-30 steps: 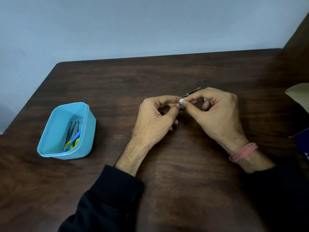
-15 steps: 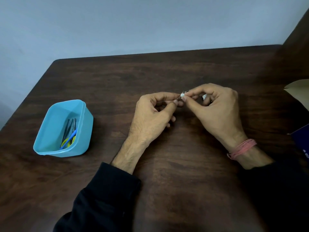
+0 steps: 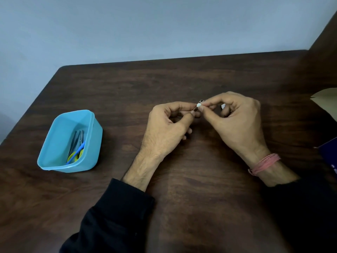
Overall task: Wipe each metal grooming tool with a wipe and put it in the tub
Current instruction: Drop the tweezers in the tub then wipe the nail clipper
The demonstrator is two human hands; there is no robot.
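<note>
With several tools already lying in the blue tub (image 3: 54, 152) near the surface's left edge, the left hand (image 3: 164, 132) is pinching a small metal tool (image 3: 200, 101) while the right hand (image 3: 235, 121) fingers are pinching a white wipe (image 3: 199, 105) around it.

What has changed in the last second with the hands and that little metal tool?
The small white wipe pinched by the right hand slid along the thin metal tool toward its tip, so less metal shows. The left hand kept holding the tool's other end. The blue plastic tub and its contents stayed put.
</note>
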